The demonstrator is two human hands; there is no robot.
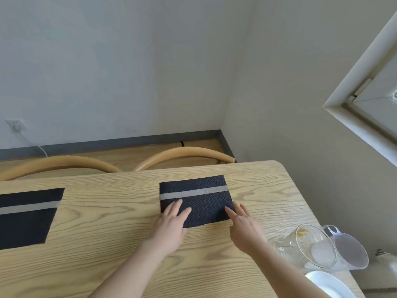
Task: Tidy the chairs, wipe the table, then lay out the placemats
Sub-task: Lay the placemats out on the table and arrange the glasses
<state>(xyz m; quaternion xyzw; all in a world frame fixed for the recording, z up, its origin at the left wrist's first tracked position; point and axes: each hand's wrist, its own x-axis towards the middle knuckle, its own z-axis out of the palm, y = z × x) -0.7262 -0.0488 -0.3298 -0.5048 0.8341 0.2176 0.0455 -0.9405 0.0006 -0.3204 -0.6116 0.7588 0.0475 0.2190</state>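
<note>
A dark placemat [202, 196] with a grey stripe lies flat on the wooden table [111, 222], towards its far right. My left hand [171, 222] rests with straight fingers on the mat's near left corner. My right hand [245, 224] has its fingers stretched out, touching the mat's near right corner. A second dark placemat [28, 216] with the same stripe lies flat at the table's left, partly cut off by the frame. Two curved wooden chair backs [184, 153] [53, 164] stand tucked in along the table's far edge.
A clear glass jug [309, 246] and a clear plastic measuring jug [348, 250] stand at the table's right edge, close to my right forearm. A white plate [328, 284] sits at the near right corner. Walls run behind and to the right of the table.
</note>
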